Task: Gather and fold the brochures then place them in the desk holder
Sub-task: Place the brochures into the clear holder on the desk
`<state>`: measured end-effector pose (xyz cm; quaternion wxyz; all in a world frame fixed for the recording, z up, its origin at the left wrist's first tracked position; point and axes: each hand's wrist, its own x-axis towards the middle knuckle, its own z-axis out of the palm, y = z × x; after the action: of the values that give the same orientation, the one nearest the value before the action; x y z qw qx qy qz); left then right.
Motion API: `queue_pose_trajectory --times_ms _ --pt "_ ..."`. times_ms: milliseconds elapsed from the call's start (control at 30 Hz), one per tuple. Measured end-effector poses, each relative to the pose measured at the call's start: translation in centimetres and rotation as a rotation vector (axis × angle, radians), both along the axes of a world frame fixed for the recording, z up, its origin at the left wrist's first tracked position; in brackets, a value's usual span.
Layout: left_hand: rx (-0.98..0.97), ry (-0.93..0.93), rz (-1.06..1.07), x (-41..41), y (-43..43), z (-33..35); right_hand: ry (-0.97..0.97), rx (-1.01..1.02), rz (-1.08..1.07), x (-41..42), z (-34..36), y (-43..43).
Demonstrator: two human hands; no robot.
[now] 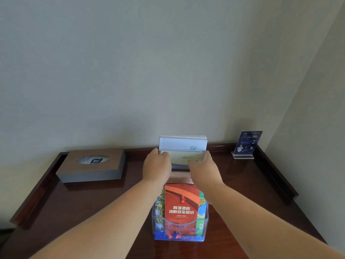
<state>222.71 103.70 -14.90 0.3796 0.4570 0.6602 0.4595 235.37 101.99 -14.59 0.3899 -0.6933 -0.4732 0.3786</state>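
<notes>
Fingers of both hands point(157, 165) point(203, 168) pinching a pale brochure point(183, 157), desk holder point(180, 224) nearer, tissue box point(91, 165) left, sign stand point(246, 144) right.

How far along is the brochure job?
Done: a red brochure already stands in the clear desk holder. In hand: left hand and right hand grip a pale green brochure by its sides at the back of the desk. Left: getting it folded, if needed, and into the holder.

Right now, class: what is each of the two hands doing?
Left hand: closed on the pale brochure's left edge.
Right hand: closed on its right edge.
</notes>
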Motion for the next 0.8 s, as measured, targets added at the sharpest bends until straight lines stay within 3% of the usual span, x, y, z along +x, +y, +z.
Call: queue_pose_trajectory --times_ms 500,800 --pt "-0.020 0.087 -0.078 -0.3 -0.8 -0.7 -0.074 -0.143 0.114 0.2 -0.4 -0.7" --pt "-0.075 0.018 0.088 -0.9 0.2 0.2 -0.142 -0.134 0.082 -0.6 -0.6 -1.8"
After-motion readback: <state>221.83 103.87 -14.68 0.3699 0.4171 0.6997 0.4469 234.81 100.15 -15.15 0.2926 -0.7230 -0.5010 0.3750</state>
